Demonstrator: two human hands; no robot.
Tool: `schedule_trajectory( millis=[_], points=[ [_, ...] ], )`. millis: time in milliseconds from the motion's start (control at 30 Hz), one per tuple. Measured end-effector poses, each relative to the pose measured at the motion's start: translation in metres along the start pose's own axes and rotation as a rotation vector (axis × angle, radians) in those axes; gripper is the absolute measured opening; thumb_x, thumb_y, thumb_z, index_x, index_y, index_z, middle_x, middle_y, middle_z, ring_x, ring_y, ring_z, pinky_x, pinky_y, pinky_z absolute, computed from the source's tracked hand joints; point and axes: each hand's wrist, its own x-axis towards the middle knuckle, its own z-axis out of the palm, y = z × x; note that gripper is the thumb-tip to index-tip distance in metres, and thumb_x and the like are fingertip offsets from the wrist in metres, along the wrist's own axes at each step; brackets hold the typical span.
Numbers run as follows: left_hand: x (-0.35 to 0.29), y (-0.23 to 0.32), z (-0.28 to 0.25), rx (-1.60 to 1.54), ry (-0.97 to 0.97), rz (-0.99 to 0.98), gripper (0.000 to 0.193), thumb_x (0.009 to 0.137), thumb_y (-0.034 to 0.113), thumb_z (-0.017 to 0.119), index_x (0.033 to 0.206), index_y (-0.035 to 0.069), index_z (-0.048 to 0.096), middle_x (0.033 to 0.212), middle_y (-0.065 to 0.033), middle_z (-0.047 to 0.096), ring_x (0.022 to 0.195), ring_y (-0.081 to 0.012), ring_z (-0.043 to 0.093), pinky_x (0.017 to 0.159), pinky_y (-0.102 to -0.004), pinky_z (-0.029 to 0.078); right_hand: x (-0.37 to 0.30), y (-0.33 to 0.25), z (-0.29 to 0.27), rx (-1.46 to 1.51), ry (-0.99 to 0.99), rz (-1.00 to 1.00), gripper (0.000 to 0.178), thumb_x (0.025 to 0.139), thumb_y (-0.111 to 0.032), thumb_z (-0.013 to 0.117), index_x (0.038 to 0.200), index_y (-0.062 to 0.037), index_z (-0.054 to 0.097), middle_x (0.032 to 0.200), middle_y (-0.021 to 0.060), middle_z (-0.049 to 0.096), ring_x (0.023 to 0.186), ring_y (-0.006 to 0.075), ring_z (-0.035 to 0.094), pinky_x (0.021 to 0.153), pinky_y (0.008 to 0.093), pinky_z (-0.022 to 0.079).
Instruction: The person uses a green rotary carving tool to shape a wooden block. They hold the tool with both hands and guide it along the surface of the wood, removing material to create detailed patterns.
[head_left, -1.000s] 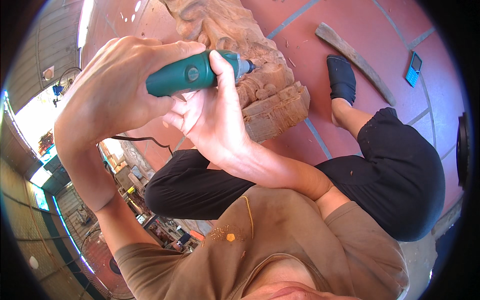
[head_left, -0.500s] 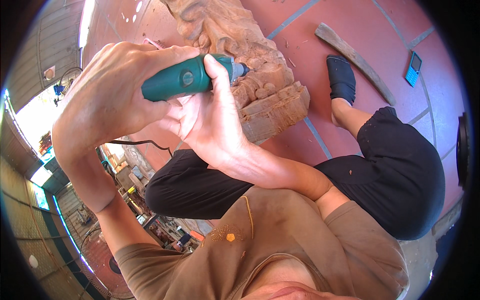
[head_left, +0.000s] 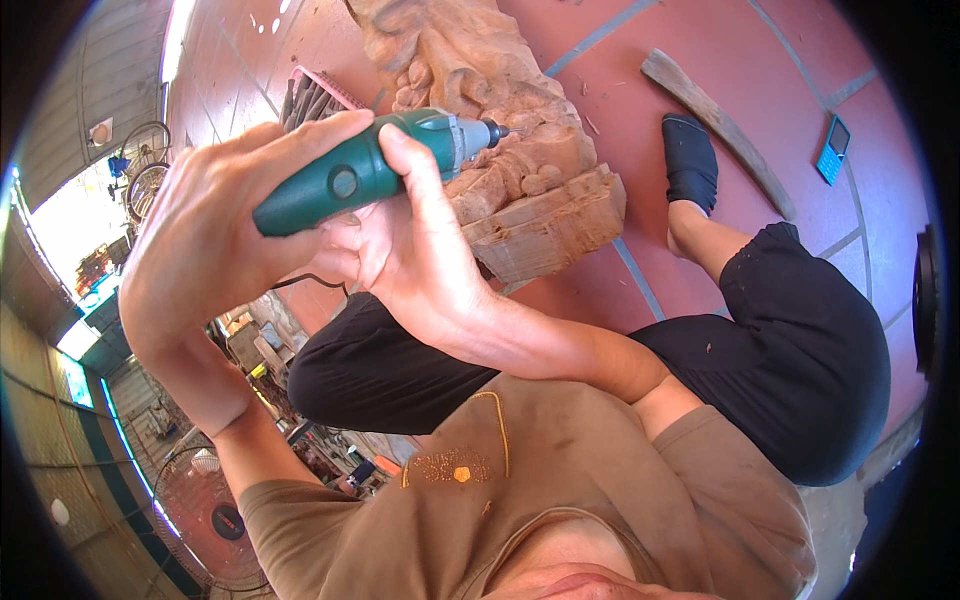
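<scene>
A green rotary tool [head_left: 325, 188] with a grey collar and a black chuck lies across both my hands. My left hand [head_left: 205, 205] wraps round its rear body, fingers over the top. Nearer the collar, my right hand [head_left: 435, 265] grips it with the thumb on top; its other fingers are partly hidden beneath the tool. The thin bit [head_left: 512, 131] points at a carved block of brown wood [head_left: 545, 225], over the relief near its squared end. Whether the bit touches the wood I cannot tell.
A curved wooden stick [head_left: 715, 125] lies on the red tile floor by my socked foot [head_left: 690, 160]. Farther right is a blue keypad phone [head_left: 833, 150]. A pink-rimmed holder of dark tools [head_left: 308, 100] sits left of the carving. A fan [head_left: 215, 520] stands at lower left.
The rotary tool has tilted: its rear end has swung left and toward me with my left hand. The whole view has shifted slightly, and both hands keep their grip.
</scene>
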Motion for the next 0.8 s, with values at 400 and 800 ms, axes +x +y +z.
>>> schedule_trajectory(
  millis=[400, 800],
  points=[
    [-0.052, -0.014, 0.050, -0.138, 0.098, -0.182, 0.072, 0.063, 0.006, 0.070, 0.134, 0.016, 0.058, 0.079, -0.0115, 0.059, 0.070, -0.0304, 0.062, 0.066, -0.0384, 0.049, -0.009, 0.030, -0.019, -0.092, 0.163, 0.055, 0.037, 0.094, -0.050, 0.056, 0.109, -0.0169, 0.053, 0.099, -0.0029, 0.063, 0.090, 0.0083, 0.061, 0.080, 0.0273, 0.047],
    [-0.046, -0.016, 0.046, -0.152, 0.078, -0.144, 0.070, 0.066, 0.012, 0.076, 0.134, 0.015, 0.058, 0.082, -0.0116, 0.062, 0.071, -0.0311, 0.062, 0.066, -0.0376, 0.049, -0.010, 0.028, -0.017, -0.091, 0.161, 0.028, 0.031, 0.095, -0.049, 0.056, 0.100, -0.0186, 0.052, 0.083, -0.0074, 0.053, 0.072, 0.0033, 0.048, 0.067, 0.0238, 0.041]
  ],
)
